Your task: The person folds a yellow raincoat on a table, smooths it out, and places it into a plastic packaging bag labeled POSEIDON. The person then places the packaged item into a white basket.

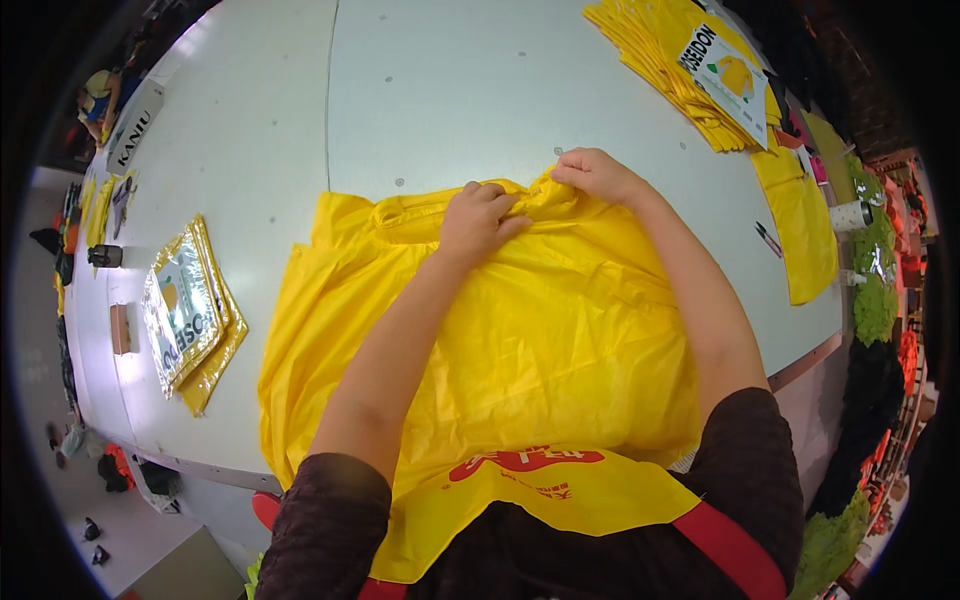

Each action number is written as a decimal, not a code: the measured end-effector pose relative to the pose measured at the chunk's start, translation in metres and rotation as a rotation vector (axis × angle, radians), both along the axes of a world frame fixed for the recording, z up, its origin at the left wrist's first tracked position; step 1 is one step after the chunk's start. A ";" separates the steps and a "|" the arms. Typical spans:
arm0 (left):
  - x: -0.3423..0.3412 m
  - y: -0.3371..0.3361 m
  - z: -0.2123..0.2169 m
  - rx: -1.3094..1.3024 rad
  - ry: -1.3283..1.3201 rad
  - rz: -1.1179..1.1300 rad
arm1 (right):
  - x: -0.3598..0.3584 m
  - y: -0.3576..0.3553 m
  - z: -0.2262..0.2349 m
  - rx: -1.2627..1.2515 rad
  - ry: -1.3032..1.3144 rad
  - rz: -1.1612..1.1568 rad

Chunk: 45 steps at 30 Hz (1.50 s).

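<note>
A thin yellow raincoat (560, 330) lies spread and creased on the pale table in front of me, its near part running down to my body. At its far edge the fabric is bunched into folds around what looks like the collar. My left hand (478, 222) rests on this edge, its fingers curled in and closed on the cloth. Just to the right and a little farther off, my right hand (600, 178) pinches the bunched edge between thumb and fingers. The fingertips of both hands are partly hidden by the folds.
Clear-wrapped yellow packs (185, 310) lie on the left, near a dark cup (104, 256) and a small brown box (121, 330). A stack of folded yellow garments (660, 70) sits far right. Pens (768, 240) and a white tumbler (850, 216) are at right.
</note>
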State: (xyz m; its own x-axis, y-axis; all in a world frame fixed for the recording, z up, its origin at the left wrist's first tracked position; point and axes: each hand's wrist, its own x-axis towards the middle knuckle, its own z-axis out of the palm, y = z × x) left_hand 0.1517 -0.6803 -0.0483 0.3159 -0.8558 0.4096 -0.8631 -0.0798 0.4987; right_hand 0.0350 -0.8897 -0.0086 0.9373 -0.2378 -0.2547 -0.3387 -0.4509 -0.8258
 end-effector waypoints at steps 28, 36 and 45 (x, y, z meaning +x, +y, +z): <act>-0.002 -0.020 0.018 0.001 1.126 0.052 | 0.000 0.044 0.000 0.429 -0.086 -0.282; -0.001 -0.025 0.015 0.062 0.982 0.128 | -0.007 0.044 0.007 0.214 -0.072 -0.271; 0.053 0.060 0.032 -0.041 0.003 0.362 | -0.024 0.016 -0.002 -0.003 -0.030 -0.424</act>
